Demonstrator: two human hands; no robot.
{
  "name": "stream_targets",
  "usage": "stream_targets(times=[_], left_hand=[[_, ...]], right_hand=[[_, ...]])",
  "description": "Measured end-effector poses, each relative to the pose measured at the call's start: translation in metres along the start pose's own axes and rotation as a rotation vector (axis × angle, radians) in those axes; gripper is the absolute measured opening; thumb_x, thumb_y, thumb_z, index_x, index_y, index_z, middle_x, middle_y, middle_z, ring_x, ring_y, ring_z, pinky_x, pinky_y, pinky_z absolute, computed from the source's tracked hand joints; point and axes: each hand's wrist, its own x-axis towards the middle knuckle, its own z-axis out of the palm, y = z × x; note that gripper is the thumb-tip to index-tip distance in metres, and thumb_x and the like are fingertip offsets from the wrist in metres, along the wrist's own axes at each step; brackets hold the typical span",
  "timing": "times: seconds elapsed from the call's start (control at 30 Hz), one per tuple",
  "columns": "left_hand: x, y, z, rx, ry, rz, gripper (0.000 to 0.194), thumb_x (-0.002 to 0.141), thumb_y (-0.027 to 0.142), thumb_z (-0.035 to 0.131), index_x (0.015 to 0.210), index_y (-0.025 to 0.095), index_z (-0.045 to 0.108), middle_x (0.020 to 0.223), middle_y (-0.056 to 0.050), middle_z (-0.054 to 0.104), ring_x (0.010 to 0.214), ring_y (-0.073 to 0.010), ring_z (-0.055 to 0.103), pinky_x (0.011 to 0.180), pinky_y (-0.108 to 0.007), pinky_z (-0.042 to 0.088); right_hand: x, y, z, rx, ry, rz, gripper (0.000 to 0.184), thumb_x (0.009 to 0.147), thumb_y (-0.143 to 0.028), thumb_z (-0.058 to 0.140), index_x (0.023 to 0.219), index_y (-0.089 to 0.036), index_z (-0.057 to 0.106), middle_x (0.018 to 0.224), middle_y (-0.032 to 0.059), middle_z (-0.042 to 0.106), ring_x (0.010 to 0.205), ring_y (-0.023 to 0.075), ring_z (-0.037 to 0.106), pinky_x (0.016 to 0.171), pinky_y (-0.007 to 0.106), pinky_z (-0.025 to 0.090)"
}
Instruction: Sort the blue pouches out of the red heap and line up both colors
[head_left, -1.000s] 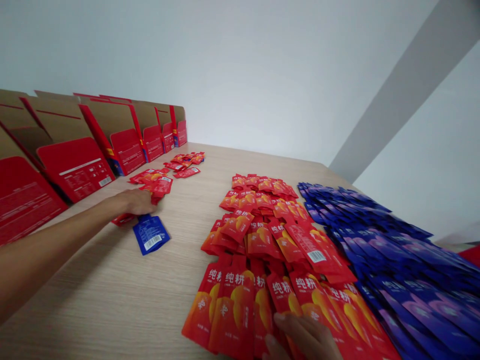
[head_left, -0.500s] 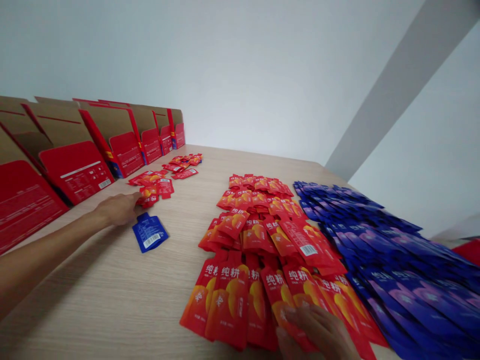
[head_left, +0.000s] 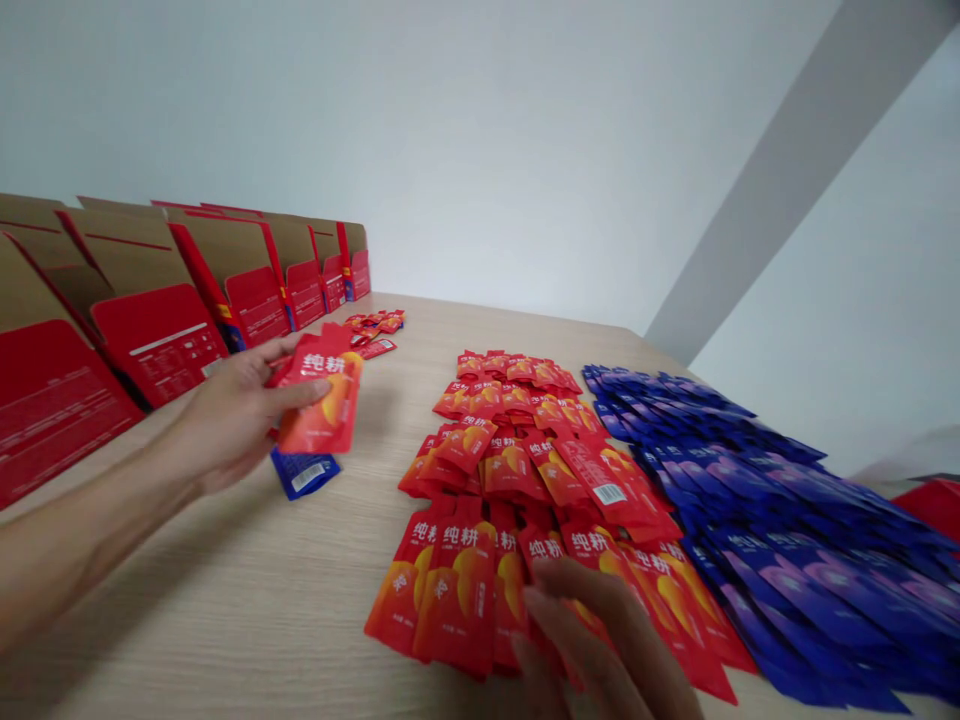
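Note:
A red and orange pouch (head_left: 328,400) with a yellow fruit picture is gripped between the thumb and fingers of my left hand (head_left: 244,400), held above the table; whether more pouches lie behind it I cannot tell. Partly covered below it is a blue pouch (head_left: 309,474) with a barcode. My right hand (head_left: 607,640) hovers over or touches the nearest row of red pouches (head_left: 457,590), its fingers apart and nothing visibly held. More overlapping rows of red pouches (head_left: 517,465) stretch away behind that one.
Overlapping blue pouches (head_left: 787,560) cover the right side of the table (head_left: 330,570). Along the left stand several open red cartons (head_left: 161,335) with brown insides. A small pile of red pouches (head_left: 375,322) lies near the far cartons. A pale wall (head_left: 510,150) rises behind.
My left hand has picked up red pouch material from the near left pile and lifted it toward the camera. My right hand has shifted slightly left, its fingers spreading off the red pouches.

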Motion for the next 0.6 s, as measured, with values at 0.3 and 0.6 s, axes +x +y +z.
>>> stream_targets(times=[0.3, 0.6], left_hand=[[-0.095, -0.055, 0.099, -0.188, -0.358, -0.259, 0.066, 0.080, 0.039, 0.086, 0.141, 0.030, 0.061, 0.123, -0.008, 0.082, 0.098, -0.0292, 0.083, 0.077, -0.039, 0.071], [-0.102, -0.093, 0.121, 0.092, -0.554, 0.063, 0.046, 0.107, 0.050, 0.053, 0.147, 0.032, 0.065, 0.120, -0.010, 0.083, 0.108, -0.0263, 0.082, 0.078, -0.036, 0.071]], right_hand=[[0.041, -0.026, 0.011, -0.267, -0.077, -0.242, 0.028, 0.107, -0.021, 0.058, 0.127, -0.014, 0.076, 0.132, 0.0193, 0.077, 0.097, 0.0217, 0.079, 0.078, 0.031, 0.068], [-0.018, -0.013, -0.014, -0.393, 0.020, -0.153, 0.013, 0.102, -0.024, 0.071, 0.113, -0.022, 0.077, 0.121, 0.0076, 0.083, 0.092, 0.0186, 0.083, 0.083, 0.028, 0.069]])
